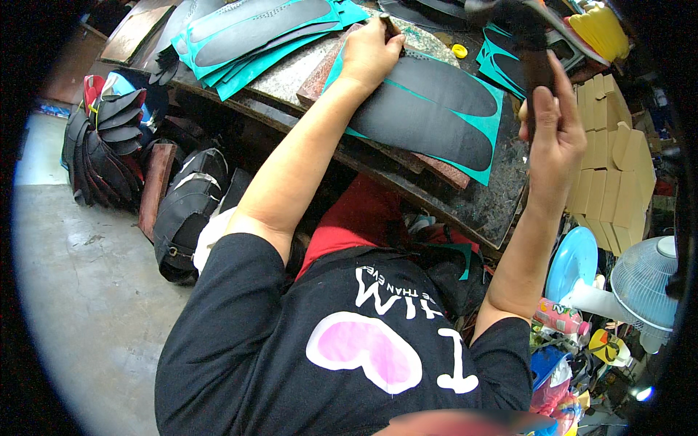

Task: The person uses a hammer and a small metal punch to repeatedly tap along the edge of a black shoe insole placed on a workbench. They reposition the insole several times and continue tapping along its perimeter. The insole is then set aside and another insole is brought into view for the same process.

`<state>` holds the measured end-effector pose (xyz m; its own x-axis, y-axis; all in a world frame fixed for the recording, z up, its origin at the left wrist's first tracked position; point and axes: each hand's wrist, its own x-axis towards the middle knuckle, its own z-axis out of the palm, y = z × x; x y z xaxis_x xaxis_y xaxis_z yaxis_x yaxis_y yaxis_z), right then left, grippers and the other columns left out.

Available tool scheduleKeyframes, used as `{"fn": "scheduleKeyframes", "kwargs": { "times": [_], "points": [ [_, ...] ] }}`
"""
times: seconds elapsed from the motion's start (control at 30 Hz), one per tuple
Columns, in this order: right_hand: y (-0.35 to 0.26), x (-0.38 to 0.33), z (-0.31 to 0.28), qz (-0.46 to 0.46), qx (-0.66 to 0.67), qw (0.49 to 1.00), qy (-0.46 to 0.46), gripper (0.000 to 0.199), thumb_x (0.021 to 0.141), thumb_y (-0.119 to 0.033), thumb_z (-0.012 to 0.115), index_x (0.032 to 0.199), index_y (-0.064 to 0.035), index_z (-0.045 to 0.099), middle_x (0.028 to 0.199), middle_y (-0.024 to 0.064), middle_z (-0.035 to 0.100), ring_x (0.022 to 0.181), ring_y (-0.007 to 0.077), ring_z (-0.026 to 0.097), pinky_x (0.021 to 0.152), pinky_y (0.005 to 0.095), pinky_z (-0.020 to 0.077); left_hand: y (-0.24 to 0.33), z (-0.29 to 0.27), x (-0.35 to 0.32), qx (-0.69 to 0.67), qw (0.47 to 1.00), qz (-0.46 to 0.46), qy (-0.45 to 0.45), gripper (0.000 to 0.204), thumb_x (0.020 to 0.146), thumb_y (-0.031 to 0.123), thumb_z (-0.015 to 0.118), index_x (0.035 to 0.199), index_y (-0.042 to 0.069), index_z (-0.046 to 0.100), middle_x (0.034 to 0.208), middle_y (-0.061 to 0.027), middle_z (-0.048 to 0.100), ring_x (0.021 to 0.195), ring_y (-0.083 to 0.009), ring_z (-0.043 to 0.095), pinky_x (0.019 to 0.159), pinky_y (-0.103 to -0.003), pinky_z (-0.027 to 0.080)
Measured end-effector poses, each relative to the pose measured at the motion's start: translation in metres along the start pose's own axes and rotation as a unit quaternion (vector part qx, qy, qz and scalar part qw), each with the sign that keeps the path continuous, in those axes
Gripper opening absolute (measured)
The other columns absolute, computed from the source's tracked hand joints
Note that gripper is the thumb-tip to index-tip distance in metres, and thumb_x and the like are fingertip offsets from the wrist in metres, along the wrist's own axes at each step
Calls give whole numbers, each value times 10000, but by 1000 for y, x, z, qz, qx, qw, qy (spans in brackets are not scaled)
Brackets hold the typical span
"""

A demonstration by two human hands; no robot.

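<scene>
My left hand (371,54) is closed around a short dark punch-like tool (389,25), its lower end hidden by my fingers. Beneath that hand lies a teal sheet (483,163) bearing two black sole-shaped pieces (436,105). Small holes show at the sheet's far end, close to my fingers. Raised at the right of the bench, my right hand (556,142) grips the dark handle of a hammer (536,73), whose blurred head reaches the top edge. A reddish slab (454,174) supports the sheet.
Left of my left hand, similar teal-and-black sheets (254,36) form a stack on the bench (494,211). More cut pieces (502,62) and a yellow ring (459,51) lie beyond. Cardboard boxes (607,167) and a fan (643,283) stand right; bundled black soles (105,149) sit left.
</scene>
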<state>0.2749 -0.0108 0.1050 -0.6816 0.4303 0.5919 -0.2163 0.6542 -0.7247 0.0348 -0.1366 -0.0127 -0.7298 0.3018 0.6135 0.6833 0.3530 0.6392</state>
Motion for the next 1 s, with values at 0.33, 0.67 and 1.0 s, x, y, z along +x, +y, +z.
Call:
{"fn": "scheduleKeyframes", "kwargs": {
  "times": [0.33, 0.67, 1.0],
  "points": [
    [42, -5, 30, 64, -153, 985, -39, 388, 977, -366, 613, 1340, -231, 614, 880, 132, 726, 716, 218, 684, 674, 340, 517, 7, -1, 0, -249, 956, -154, -17, 175, 872, 170, 683, 887, -4, 660, 794, -179, 709, 649, -229, 719, 662, -349, 574],
    [-5, 6, 15, -56, 33, 997, 44, 398, 990, -227, 624, 1382, -174, 585, 778, -11, 631, 622, 34, 487, 556, 195, 426, 12, -6, -2, -15, 997, 53, -63, 209, 853, 209, 721, 955, 45, 646, 804, -181, 699, 757, -355, 697, 700, -421, 556],
    [54, -14, 18, 113, -192, 974, -45, 394, 978, -410, 592, 1336, -245, 614, 942, 145, 726, 748, 265, 694, 700, 352, 525, -3, 4, 4, -336, 926, -162, 60, 202, 835, 180, 700, 879, -13, 664, 806, -142, 724, 717, -212, 721, 730, -358, 572]
  ]
}}
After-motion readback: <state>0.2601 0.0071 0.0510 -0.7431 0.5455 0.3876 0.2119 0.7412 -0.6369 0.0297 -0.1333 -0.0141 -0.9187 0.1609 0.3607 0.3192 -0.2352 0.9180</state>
